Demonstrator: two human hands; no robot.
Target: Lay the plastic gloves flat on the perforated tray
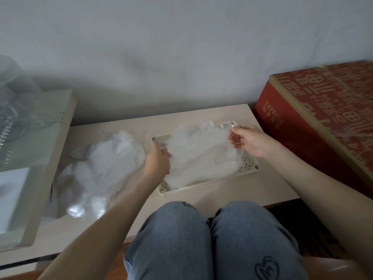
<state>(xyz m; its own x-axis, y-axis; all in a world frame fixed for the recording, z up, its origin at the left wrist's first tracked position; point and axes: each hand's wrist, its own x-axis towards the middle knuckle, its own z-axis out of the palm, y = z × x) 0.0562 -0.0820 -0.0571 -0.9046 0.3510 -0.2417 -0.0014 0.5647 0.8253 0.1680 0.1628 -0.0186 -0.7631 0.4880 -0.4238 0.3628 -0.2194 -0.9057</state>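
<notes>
Both hands, left hand and right hand, pinch the thin translucent plastic glove by opposite edges, probably stretching it flat over the cream perforated tray.

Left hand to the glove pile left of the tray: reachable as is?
Probably yes. The glove pile lies right beside the left hand on the table, with nothing between them. But that hand grips the glove spread over the tray, so it would have to let go first.

"EXPRESS" on red box
</notes>
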